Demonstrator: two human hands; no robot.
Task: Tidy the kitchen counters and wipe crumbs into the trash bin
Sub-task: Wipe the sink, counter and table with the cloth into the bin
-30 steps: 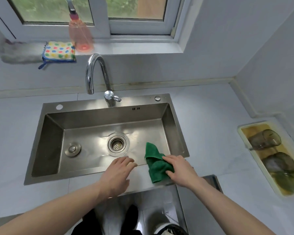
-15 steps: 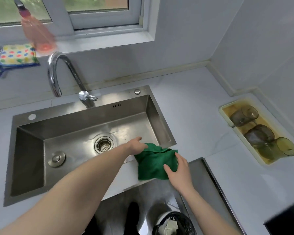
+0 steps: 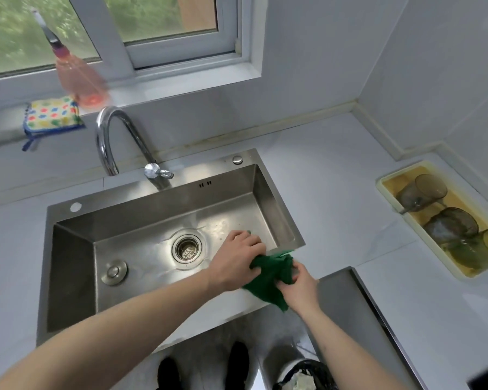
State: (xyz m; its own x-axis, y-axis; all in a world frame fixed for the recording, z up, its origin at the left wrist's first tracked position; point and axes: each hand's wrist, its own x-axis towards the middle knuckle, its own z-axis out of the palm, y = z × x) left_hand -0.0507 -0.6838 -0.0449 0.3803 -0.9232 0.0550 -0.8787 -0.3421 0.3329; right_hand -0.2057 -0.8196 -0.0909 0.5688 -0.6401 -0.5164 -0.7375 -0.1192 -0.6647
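While both hands, left (image 3: 238,258) and right (image 3: 300,282), grip the bunched green cloth (image 3: 271,273) at the sink (image 3: 279,220) corner.
Risk: crumbs may shake loose into the sink, missing the trash bin (image 3: 304,375) below its front edge.

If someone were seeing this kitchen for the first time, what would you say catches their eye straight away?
The dark green cloth stands out first, bunched at the sink's front right corner and gripped by both the left hand and the right hand. Next comes the steel sink with its curved tap. On the counter at far right, a yellowish tray holds tinted glasses.
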